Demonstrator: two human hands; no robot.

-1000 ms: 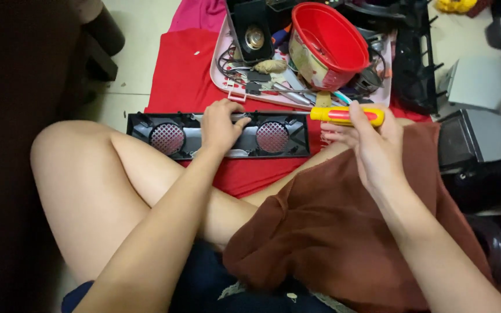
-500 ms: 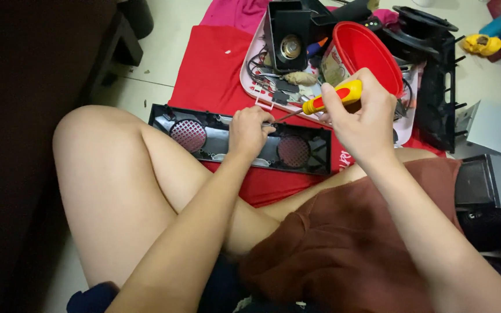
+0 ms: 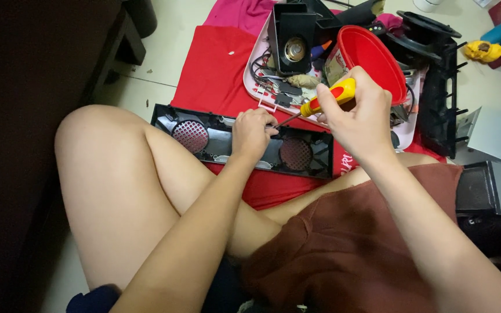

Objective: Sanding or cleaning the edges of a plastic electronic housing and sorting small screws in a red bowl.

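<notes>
- Lying across the red cloth (image 3: 215,64) on the floor, the black speaker panel (image 3: 227,142) sits just beyond the knees.
- Left hand (image 3: 252,134) is curled closed on the panel's middle, steadying it as before.
- Right hand (image 3: 359,110) grips the yellow-and-red screwdriver (image 3: 320,103); lifted a second ago, its tip now reaches the left fingers.
- Far right: red bucket (image 3: 372,55), cluttered tray (image 3: 262,69).

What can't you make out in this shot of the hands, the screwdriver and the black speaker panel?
All in the head view:
- Screwdriver tip: hidden behind the left hand.
- Middle of the black speaker panel: covered by that hand, so no screw shows.
- Right hand fingers: curled round the handle, their tips out of sight.
- Small parts in the pink tray: too small to identify.
</notes>
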